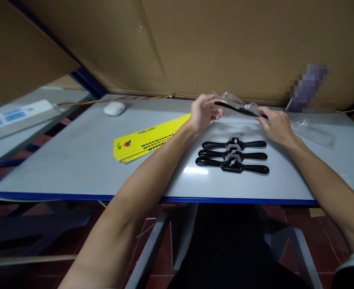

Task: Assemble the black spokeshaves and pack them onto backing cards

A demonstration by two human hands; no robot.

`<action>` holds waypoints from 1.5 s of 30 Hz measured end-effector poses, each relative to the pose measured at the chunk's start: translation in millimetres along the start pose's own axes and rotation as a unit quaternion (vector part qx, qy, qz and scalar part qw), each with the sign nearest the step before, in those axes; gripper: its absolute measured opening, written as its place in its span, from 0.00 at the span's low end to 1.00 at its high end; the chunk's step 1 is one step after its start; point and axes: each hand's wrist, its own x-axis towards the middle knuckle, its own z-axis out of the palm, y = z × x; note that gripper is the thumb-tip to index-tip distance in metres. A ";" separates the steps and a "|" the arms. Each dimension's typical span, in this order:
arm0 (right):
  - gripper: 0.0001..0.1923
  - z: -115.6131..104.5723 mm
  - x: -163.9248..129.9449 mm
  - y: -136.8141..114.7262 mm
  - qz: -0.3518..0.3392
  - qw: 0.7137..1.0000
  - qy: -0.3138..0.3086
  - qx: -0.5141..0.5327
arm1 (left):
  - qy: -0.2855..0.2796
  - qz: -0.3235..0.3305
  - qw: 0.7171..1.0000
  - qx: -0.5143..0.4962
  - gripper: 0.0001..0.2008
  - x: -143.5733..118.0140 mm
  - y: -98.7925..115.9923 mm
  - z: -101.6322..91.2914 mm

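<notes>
So we've got both hands up over the far side of the table [59,160], just beyond the row of three black tools [233,152], which is our landmark here. Our hands are apart, one at each end of a clear plastic pack [233,97] with another black tool [226,106] showing in it, raised just past that row. Our right hand [275,122] is clamped on the pack's right end, thumb underneath and fingers over the top. Our left hand [202,114] is at the other end, fingers half curled and partly spread; it's touching the plastic, but we can't tell if that's a proper grip. Left of the row there's a fanned stack of yellow cards [147,140], and well left and farther back a white case [114,108]. Some loose clear plastic [314,134] lies right of the row, a bit behind it.
</notes>
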 end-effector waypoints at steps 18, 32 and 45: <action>0.25 -5.4 8.1 11.8 0.139 0.879 -0.062 0.451 | 0.159 0.064 0.884 0.436 0.28 4.2 -9.9 -23.5; 0.21 -37.3 7.2 30.7 -0.017 0.981 -0.175 0.083 | 0.217 -0.046 0.734 0.642 0.27 0.6 -20.3 -42.2; 0.31 -14.1 2.2 2.7 0.095 0.995 -0.035 -0.015 | 0.188 0.066 0.778 0.596 0.30 -2.8 -15.7 -19.6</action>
